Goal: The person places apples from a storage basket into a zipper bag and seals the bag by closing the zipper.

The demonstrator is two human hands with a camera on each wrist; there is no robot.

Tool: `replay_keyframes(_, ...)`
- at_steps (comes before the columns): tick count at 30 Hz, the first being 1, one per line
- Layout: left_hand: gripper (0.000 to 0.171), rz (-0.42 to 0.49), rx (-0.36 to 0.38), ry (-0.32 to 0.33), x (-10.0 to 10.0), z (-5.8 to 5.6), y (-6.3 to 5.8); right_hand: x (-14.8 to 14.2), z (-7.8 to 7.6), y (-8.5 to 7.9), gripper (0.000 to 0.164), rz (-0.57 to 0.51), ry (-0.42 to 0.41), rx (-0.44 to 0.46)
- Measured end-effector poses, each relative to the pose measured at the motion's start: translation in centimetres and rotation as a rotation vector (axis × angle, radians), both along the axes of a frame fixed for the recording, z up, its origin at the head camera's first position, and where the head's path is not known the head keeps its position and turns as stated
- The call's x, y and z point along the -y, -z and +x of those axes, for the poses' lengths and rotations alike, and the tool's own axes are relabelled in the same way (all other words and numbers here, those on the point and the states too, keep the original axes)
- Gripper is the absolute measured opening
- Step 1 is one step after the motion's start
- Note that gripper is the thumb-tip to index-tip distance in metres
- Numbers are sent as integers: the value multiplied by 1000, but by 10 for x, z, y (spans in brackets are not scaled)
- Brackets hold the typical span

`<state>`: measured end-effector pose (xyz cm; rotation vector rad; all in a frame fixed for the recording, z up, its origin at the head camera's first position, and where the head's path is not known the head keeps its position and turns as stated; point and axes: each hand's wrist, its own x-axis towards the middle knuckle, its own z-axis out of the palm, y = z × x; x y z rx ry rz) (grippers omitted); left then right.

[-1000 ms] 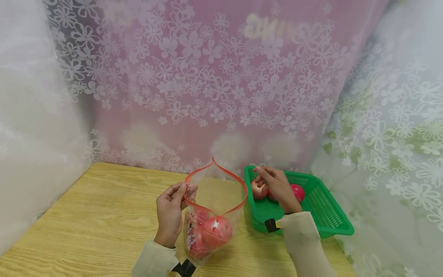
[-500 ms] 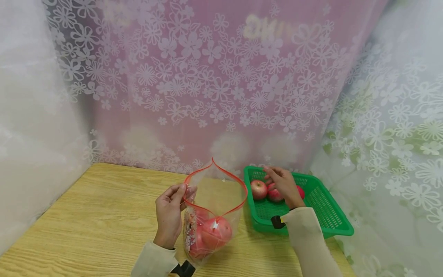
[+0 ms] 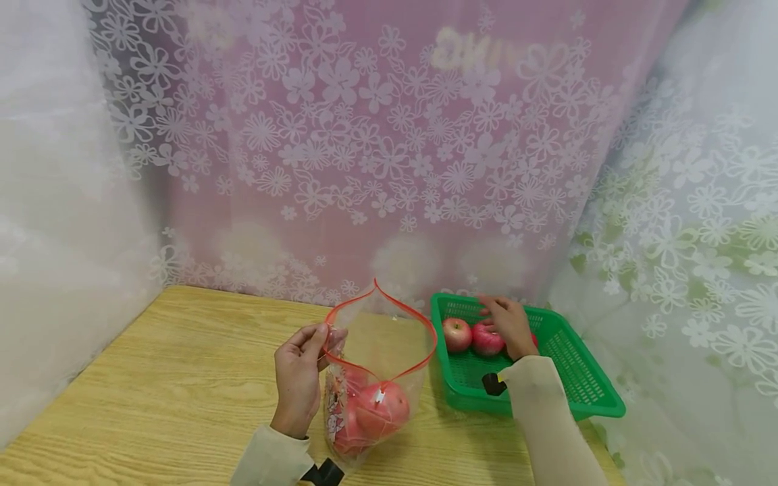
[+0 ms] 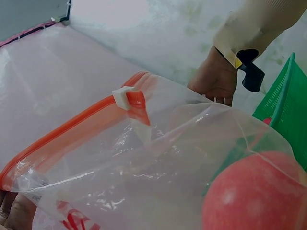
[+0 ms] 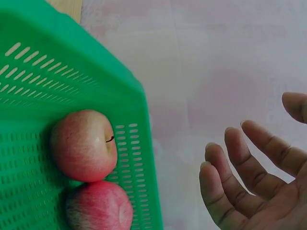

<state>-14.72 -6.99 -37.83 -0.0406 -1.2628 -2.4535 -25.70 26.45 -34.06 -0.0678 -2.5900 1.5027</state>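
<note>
Clear, red-rimmed bag (image 4: 153,177), mouth wide open, red fruit (image 3: 392,406) inside, beside a green basket (image 3: 471,399) of red apples (image 3: 457,336).

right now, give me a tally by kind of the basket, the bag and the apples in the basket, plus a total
basket: 1
bag: 1
apples in the basket: 3, one mostly hidden
total: 5

From my head, the view looks forward and down, well back, with my left hand (image 3: 298,381) and the bag (image 3: 413,374) at lower centre, my right hand (image 3: 509,325) and the basket (image 3: 580,371) at lower right. My left wrist's view faces across the bag from close up, catching my right hand at upper right. My right wrist's looks closely into the basket, at left; all three views share it.
</note>
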Motion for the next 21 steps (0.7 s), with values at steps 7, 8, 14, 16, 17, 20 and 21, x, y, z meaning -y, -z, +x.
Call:
replay_keyframes(7, 21, -11, -23, 8, 2, 1, 0, -9, -8, 8, 58, -38, 70, 5)
replay_keyframes(8, 20, -11, -25, 8, 2, 1, 0, -11, -9, 10, 58, -52, 78, 8)
replay_keyframes(14, 19, 4, -15, 0, 1, -1, 1, -22, -15, 18, 58, -140, 147, 44)
replay_keyframes(16, 19, 7, -13, -2, 1, -1, 1, -25, -19, 21, 58, -162, 173, 51)
replay_keyframes(17, 19, 5, -11, -5, 1, -1, 0, -26, -20, 23, 57, -174, 188, 56)
replay_keyframes(20, 21, -2, -7, -6, 1, -1, 1, -30, -24, 28, 56, -194, 218, 64)
replay_keyframes(21, 22, -4, -7, -6, 2, -1, 1, -31, -25, 30, 56, -200, 231, 70)
